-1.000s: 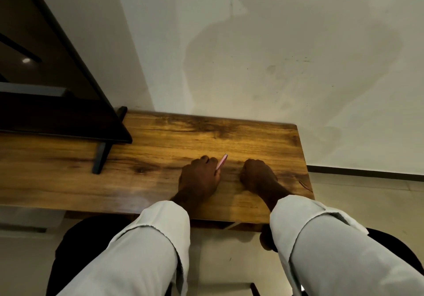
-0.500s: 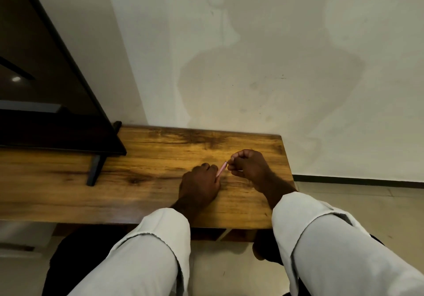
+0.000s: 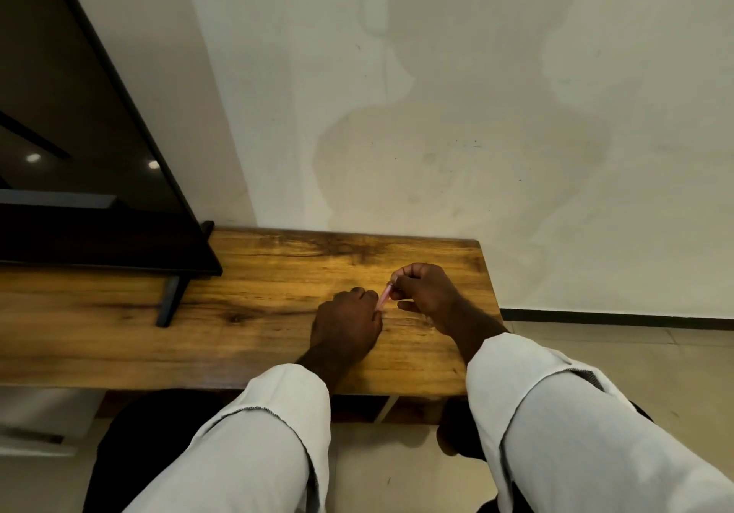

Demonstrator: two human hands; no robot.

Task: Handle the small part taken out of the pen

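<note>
A: Where the two hands meet on the worktop (image 3: 254, 337), what sits between them?

B: A thin pink stick (image 3: 383, 299), slanted, its lower end at the left hand (image 3: 345, 323) and its upper end at the right hand (image 3: 427, 296). It is too small and blurred to say what it is.

A: How is each grip?

B: The left hand lies knuckles-up on the wood with its fingers curled under, clenched round the stick's lower end. The right hand is raised a little off the surface, its thumb and fingers pinching the upper end, the other fingers curled.

A: And where is all that in the scene?

B: Toward the right end of the worktop, about midway between its near edge and the far edge against the wall (image 3: 476, 115). Both forearms come in from the near side in pale sleeves (image 3: 556, 433).

A: Anything else on the wood?

B: A dark screen (image 3: 79, 135) stands at the far left, leaning in the wide view, with one black foot (image 3: 170, 300) resting on the wood, well apart from the hands. To the right of the worktop there is pale tiled floor (image 3: 615, 357), with a dark skirting strip along the base of the wall.
</note>
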